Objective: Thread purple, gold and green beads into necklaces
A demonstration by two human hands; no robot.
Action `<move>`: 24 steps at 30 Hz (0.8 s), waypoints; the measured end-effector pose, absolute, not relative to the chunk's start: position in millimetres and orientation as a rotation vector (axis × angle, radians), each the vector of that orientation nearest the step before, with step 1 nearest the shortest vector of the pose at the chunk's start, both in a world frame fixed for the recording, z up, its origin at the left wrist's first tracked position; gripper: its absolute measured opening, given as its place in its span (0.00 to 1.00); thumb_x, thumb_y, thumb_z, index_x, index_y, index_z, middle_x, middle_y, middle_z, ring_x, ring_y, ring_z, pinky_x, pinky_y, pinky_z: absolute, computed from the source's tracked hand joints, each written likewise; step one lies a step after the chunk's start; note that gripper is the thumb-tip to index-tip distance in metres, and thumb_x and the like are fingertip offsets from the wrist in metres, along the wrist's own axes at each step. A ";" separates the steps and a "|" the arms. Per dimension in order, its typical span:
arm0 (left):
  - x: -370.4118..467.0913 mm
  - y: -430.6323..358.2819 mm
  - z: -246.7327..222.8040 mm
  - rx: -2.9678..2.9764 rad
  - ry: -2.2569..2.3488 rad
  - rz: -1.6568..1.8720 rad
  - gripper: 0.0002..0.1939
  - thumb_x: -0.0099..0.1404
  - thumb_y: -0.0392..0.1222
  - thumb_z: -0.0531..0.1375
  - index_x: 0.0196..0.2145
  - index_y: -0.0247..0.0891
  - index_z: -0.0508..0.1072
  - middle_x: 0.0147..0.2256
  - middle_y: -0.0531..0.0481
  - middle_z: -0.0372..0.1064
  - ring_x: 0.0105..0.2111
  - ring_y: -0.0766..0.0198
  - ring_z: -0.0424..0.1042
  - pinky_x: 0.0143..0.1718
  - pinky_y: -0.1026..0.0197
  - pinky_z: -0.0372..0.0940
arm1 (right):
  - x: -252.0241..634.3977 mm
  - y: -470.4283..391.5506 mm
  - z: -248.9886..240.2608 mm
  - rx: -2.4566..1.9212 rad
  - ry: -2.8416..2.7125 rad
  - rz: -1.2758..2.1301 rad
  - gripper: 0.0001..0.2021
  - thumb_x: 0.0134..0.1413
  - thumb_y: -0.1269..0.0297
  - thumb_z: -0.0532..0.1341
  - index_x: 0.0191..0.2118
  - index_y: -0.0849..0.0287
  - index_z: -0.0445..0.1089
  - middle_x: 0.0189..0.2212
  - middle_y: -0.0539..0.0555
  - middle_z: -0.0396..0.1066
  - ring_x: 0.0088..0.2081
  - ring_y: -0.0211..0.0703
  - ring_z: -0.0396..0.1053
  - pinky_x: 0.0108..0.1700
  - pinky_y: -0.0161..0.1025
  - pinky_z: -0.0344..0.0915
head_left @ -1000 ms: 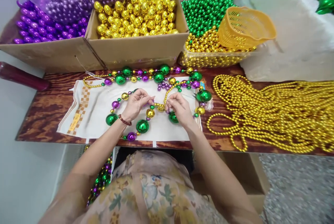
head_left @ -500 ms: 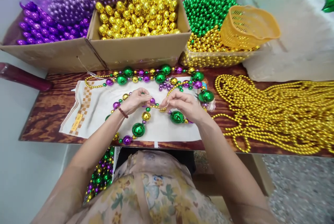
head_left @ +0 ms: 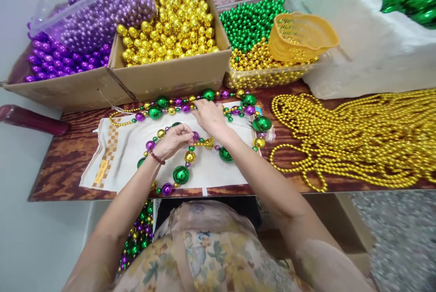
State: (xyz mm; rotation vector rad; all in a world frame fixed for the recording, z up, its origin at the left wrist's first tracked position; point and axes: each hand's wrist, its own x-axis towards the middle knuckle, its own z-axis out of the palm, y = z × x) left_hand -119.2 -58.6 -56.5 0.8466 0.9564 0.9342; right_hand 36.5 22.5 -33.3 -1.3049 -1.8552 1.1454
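On a white cloth lies a bead strand of purple, green and gold beads, with large green balls such as the big green bead. My left hand, wearing a brown bead bracelet, pinches the strand near a purple bead at the middle of the cloth. Close beside its fingertips is a gold bead cluster. My right hand reaches over the cloth, fingers pointing down at the far run of beads. Its fingertips are partly hidden, so any hold there is unclear.
Along the back stand a carton of gold balls, a carton of purple beads, a tub of green and gold beads and a yellow basket. Gold bead chains cover the right side. A dark red bottle lies left.
My right hand has left the spot beside my left hand and moved up and left to the far beads. My left hand keeps its pinch. The view has shifted slightly.
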 end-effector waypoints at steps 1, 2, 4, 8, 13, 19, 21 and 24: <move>-119.3 -59.7 -57.2 0.831 0.962 0.955 0.18 0.53 0.45 0.74 0.29 0.34 0.70 0.22 0.53 0.72 0.23 0.69 0.71 0.30 0.64 0.65 | 43.2 19.1 -35.5 -1.310 -1.920 1.068 0.08 0.60 0.71 0.58 0.41 0.61 0.75 0.49 0.63 0.75 0.53 0.57 0.68 0.56 0.52 0.59; -119.6 -60.7 -58.0 0.819 0.966 0.969 0.18 0.53 0.45 0.74 0.29 0.34 0.69 0.22 0.53 0.72 0.23 0.69 0.71 0.30 0.64 0.66 | 50.7 14.8 -38.1 -1.276 -2.008 1.045 0.08 0.61 0.70 0.58 0.42 0.60 0.75 0.48 0.62 0.75 0.52 0.56 0.69 0.55 0.51 0.60; -120.2 -62.3 -59.2 0.806 0.962 0.985 0.18 0.53 0.45 0.74 0.28 0.34 0.69 0.23 0.53 0.72 0.23 0.69 0.71 0.31 0.64 0.66 | 64.7 5.2 -43.8 -1.096 -2.176 1.180 0.08 0.61 0.68 0.60 0.42 0.59 0.76 0.44 0.58 0.78 0.46 0.52 0.72 0.50 0.45 0.63; -121.7 -63.0 -59.1 0.819 0.958 0.978 0.18 0.53 0.45 0.73 0.29 0.35 0.69 0.23 0.53 0.73 0.24 0.69 0.72 0.32 0.64 0.66 | 77.6 -11.8 -49.5 -0.922 -2.188 1.284 0.07 0.59 0.70 0.60 0.34 0.60 0.77 0.30 0.52 0.77 0.34 0.42 0.71 0.38 0.36 0.60; -129.6 -61.5 -57.6 0.883 0.981 0.932 0.16 0.51 0.42 0.74 0.27 0.35 0.71 0.27 0.51 0.75 0.29 0.66 0.75 0.35 0.62 0.67 | 81.6 -26.0 -39.3 -0.906 -2.333 1.011 0.09 0.61 0.67 0.61 0.32 0.58 0.78 0.30 0.53 0.77 0.33 0.42 0.70 0.37 0.37 0.57; -133.6 -61.3 -54.7 1.016 1.017 0.942 0.17 0.49 0.40 0.75 0.26 0.34 0.70 0.29 0.50 0.74 0.29 0.67 0.73 0.34 0.63 0.67 | 82.1 -29.2 -37.4 -0.882 -2.219 1.258 0.08 0.59 0.64 0.62 0.32 0.58 0.77 0.30 0.52 0.76 0.33 0.41 0.70 0.38 0.36 0.60; -132.2 -63.0 -54.7 1.096 1.039 0.993 0.16 0.51 0.41 0.73 0.27 0.34 0.69 0.30 0.50 0.74 0.29 0.67 0.73 0.34 0.62 0.69 | 76.8 -24.5 -44.0 -0.942 -2.045 1.363 0.10 0.59 0.62 0.60 0.31 0.59 0.76 0.29 0.52 0.75 0.33 0.41 0.70 0.37 0.36 0.61; -129.6 -67.3 -58.5 1.245 1.096 1.096 0.12 0.57 0.41 0.69 0.29 0.36 0.69 0.31 0.52 0.72 0.29 0.67 0.72 0.32 0.62 0.69 | 66.5 -16.6 -57.6 -0.979 -1.857 1.553 0.08 0.55 0.66 0.60 0.33 0.60 0.77 0.29 0.52 0.76 0.33 0.41 0.71 0.37 0.36 0.63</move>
